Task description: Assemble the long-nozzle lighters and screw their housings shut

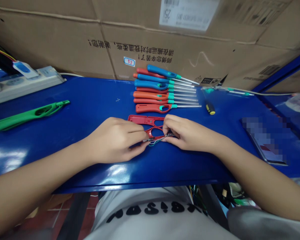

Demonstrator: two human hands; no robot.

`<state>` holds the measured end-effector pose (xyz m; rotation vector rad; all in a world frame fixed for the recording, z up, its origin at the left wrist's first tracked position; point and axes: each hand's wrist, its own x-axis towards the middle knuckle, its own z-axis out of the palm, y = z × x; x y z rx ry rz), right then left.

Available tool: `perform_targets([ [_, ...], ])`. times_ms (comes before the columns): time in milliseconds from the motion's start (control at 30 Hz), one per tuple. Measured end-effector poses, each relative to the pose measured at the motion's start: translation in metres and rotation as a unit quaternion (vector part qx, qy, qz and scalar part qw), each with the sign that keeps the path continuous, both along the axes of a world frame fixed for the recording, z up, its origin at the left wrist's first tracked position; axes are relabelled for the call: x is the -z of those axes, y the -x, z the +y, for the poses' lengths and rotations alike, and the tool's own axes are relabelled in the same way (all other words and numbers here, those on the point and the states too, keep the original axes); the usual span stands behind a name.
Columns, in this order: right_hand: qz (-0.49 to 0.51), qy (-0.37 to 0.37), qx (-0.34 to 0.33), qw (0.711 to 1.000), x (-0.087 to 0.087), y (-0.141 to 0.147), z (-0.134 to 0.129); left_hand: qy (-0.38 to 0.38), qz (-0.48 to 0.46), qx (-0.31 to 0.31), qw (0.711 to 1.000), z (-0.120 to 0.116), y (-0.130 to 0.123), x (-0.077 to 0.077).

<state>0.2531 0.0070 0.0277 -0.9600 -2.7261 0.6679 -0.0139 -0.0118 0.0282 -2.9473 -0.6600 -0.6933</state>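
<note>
My left hand (123, 139) is closed at the table's middle, its fingertips pinching one end of a thin dark part with white and green wires (153, 142). My right hand (187, 133) pinches the other end of this part from the right. Between and behind my fingers lies a red half shell (153, 132) with an oval opening. Just beyond it, another red half shell (142, 119) rests with its inner side up, partly covered by my right hand. Farther back, several red, orange and blue lighters (152, 96) with metal rods lie in a stack.
On the blue table (90, 173) are a green lighter casing (32, 116) at left, a black-yellow screwdriver (210, 108) and a phone (267, 143) at right. A power strip (22, 85) sits back left. Cardboard boxes (65, 46) stand behind.
</note>
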Motion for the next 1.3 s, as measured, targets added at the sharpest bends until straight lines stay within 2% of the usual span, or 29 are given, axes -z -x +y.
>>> perform_targets([
  [233,-0.004,0.000,-0.011,1.000,0.001,0.000,-0.001,0.010,0.009,-0.016,1.000,0.001,0.001,0.001],
  [400,-0.010,-0.004,-0.019,1.000,0.002,-0.001,0.000,0.048,0.033,-0.074,0.996,0.004,0.004,0.002],
  [567,0.005,0.019,-0.024,1.000,0.001,-0.002,0.000,0.124,0.042,-0.126,0.983,0.010,0.003,0.006],
  [867,0.004,0.003,-0.028,1.000,0.003,-0.002,0.001,0.174,-0.006,-0.115,0.978,0.006,-0.001,0.007],
  [1167,-0.005,0.002,-0.023,1.000,0.001,-0.003,0.001,0.205,-0.076,-0.140,0.966,0.000,-0.009,0.010],
  [1300,-0.011,0.001,-0.023,1.000,0.001,-0.002,0.001,0.215,-0.038,-0.140,0.966,-0.001,-0.008,0.008],
])
